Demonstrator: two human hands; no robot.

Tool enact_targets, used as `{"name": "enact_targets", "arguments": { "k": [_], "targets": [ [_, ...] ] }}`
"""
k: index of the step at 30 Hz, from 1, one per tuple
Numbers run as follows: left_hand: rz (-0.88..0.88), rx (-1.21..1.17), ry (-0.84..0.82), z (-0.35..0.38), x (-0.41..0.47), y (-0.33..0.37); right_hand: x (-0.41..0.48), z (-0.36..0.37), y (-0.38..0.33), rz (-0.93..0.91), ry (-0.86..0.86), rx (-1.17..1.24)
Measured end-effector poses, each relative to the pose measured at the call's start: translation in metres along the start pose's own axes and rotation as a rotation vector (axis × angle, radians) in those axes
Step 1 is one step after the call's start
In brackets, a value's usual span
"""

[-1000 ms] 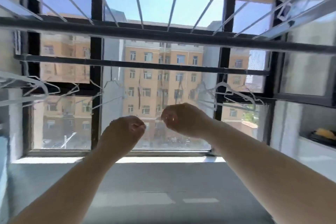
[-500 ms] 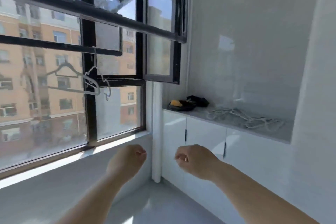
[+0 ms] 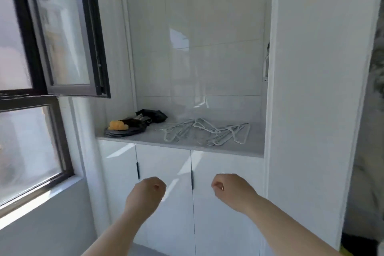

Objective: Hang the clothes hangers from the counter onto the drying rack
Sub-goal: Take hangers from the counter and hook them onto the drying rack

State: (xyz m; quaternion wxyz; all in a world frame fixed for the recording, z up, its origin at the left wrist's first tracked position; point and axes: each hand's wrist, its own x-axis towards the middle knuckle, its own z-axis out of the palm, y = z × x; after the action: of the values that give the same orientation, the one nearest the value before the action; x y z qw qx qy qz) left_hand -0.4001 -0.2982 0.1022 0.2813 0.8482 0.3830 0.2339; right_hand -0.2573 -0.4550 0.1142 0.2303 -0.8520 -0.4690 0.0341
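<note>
- The left hand (image 3: 146,195) is nearest, low in the middle of the view, in front of the white cabinet doors (image 3: 166,168). Its fingers (image 3: 159,185) are curled into a fist and they hold nothing.
- The right hand (image 3: 232,190) is beside it on the right, at about the same height and apart from it. Its fingers (image 3: 217,185) are also curled closed with nothing inside. A thin ring (image 3: 222,188) shows on one finger.
- Above the doors and farther away is the grey counter (image 3: 256,148), set in a niche.
- The clothes hangers (image 3: 207,133) lie flat on the counter in a loose tangled pile, from the middle to the right. They are pale and thin. Neither hand touches them.
- On the left end of the counter lies a dark flat thing (image 3: 124,132) with something yellow (image 3: 118,125) on it. A black bag (image 3: 152,114) is just behind.
- Behind the counter stands a glossy white tiled wall (image 3: 207,48).
- At the left a dark-framed window sash (image 3: 70,37) stands open into the room.
</note>
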Motion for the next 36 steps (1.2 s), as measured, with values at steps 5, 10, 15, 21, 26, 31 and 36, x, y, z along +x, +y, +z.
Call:
{"name": "enact_targets", "arguments": {
  "k": [5,10,15,21,26,31,36],
  "targets": [
    [0.01,-0.028,-0.036,0.052,0.085,0.009,0.057,0.008,0.058,0.122,0.052,0.055],
    [0.019,-0.042,-0.132,0.112,0.144,0.011,0.114,0.024,0.121,0.251,0.044,0.045],
    [-0.011,-0.032,-0.139,0.157,0.22,0.021,0.21,0.035,0.174,0.257,0.11,0.056],
    [-0.04,-0.086,-0.056,0.188,0.31,0.044,0.32,0.034,0.221,0.221,0.121,-0.091],
    [-0.013,-0.101,-0.08,0.218,0.355,0.051,0.383,0.047,0.252,0.203,0.225,-0.155],
    [0.009,0.009,-0.149,0.234,0.437,0.072,0.415,0.053,0.275,0.318,0.042,-0.221],
    [-0.071,-0.022,-0.205,0.252,0.519,0.099,0.423,0.058,0.276,0.347,0.021,-0.217]
  ]
}}
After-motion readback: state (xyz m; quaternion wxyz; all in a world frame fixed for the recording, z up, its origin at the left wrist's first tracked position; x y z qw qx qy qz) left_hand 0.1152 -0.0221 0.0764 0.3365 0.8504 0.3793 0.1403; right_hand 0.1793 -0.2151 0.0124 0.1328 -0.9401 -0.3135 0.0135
